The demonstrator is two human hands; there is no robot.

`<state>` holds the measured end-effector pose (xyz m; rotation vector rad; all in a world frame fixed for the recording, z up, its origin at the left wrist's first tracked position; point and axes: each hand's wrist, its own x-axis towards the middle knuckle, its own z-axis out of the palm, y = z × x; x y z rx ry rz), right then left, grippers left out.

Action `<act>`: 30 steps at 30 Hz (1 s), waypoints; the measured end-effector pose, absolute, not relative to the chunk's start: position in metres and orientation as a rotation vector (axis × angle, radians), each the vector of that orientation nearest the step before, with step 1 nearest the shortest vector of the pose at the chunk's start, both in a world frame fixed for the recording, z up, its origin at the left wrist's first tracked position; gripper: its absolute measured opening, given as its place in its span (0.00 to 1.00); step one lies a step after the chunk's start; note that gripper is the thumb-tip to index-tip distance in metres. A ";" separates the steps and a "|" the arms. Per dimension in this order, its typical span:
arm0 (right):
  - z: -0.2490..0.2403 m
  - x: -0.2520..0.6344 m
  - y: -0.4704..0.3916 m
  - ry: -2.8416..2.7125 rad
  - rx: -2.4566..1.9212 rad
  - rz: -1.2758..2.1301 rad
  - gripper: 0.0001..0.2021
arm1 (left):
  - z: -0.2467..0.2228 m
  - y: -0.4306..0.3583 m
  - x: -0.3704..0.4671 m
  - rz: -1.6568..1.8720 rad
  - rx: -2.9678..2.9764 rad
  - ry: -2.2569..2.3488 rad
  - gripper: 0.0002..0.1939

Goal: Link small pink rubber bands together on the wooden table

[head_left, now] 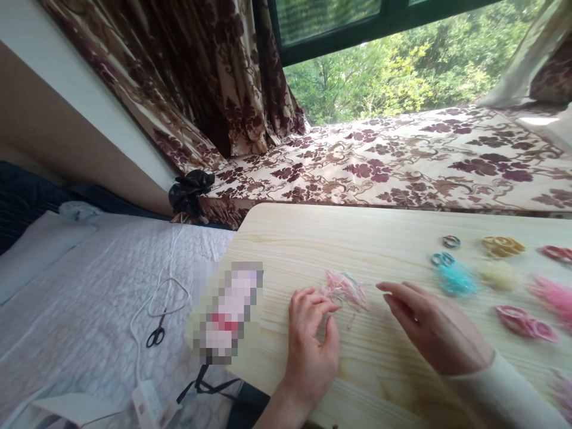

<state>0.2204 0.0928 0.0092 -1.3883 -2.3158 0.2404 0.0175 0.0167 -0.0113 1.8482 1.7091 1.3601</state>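
Observation:
A small loose pile of pink and pale-green thin strips (343,288) lies on the light wooden table (313,238). At its near left edge is my left hand (313,336), fingers loosely bent and thumb held apart. Its fingertips reach the strips, but I see nothing gripped. My right hand (435,330) is over the table to the right of the pile, apart from it, with fingers stretched to the left and nothing visible in them. A few pink bits (351,319) are scattered between the two hands.
On the right lie blue hair ties (442,259), a turquoise tuft (456,279), mustard ties (503,245), pink ties (526,323) and a pink tuft (554,295). A blurred-out object (230,313) occupies the left edge. Scissors (155,336) and a white cable (172,280) rest on the bed.

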 end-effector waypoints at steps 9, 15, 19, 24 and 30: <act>-0.011 0.210 0.120 -2.289 -1.509 0.426 0.15 | -0.012 0.017 0.018 1.376 1.852 1.712 0.15; -0.009 0.208 0.119 -2.281 -1.515 0.416 0.14 | -0.015 0.017 0.017 1.385 1.861 1.718 0.15; -0.009 0.206 0.118 -2.296 -1.523 0.396 0.15 | -0.015 0.018 0.018 1.399 1.863 1.716 0.15; -0.007 0.211 0.114 -2.343 -1.510 0.404 0.15 | -0.014 0.018 0.018 1.407 1.861 1.704 0.15; 0.006 0.231 0.093 -2.316 -1.446 0.420 0.16 | -0.011 0.018 0.018 1.418 1.846 1.711 0.15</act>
